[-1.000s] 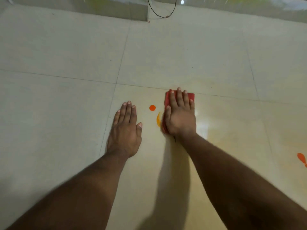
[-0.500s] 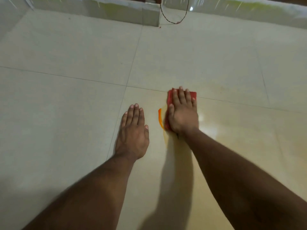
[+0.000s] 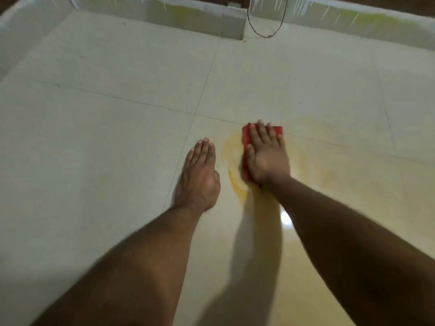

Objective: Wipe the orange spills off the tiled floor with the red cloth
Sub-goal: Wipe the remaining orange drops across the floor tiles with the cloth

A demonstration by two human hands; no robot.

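Since half a second ago the bright orange streak beside the cloth has gone, smeared into a pale yellow-orange ring (image 3: pixel 231 161) on the tiled floor (image 3: pixel 117 142), and my view has tipped up so more of the far wall shows. My right hand (image 3: pixel 267 158) lies flat on the red cloth (image 3: pixel 246 142), fingers straight and together, palm pressing down rather than pinching; only the cloth's left edge and far corner show around it. My left hand (image 3: pixel 200 177) rests flat on the bare tile just beside the smear, fingers together, holding nothing, seemingly bracing me. I judge the cloth to be light, soft and limp, folded into a small pad, so it will bunch or slide out unless I keep the whole palm spread over it. Wet glossy tile looks slippery, so steady downward pressure matters more than grip. The thin film to the left and toward my wrist still needs passes.
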